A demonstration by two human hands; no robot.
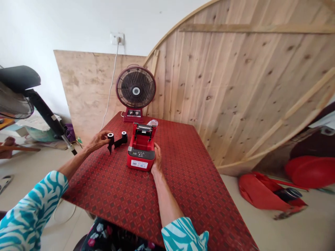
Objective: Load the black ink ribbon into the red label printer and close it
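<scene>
A red label printer [141, 153] stands on the table with its lid [144, 128] raised, and its red inner bay shows. My right hand [157, 158] grips the printer's right side, some fingers hidden behind it. To the printer's left, my left hand [101, 140] has its thumb and fingertips closed on a black ribbon roll [111, 140] with a white core; a loose black tail hangs from it. Just right of that roll stands a second black ribbon roll [124, 137], its loose strip trailing left across the table. A clear plastic piece [153, 123] lies behind the printer.
The table [183, 174] has a red patterned cover. At its back edge stands a dark red fan [135, 91], with a white cord [111, 83] nearby running to a wall socket [117, 39]. A pedestal fan [45, 111] leans in at left. A red bag [258, 191] lies on the floor at right.
</scene>
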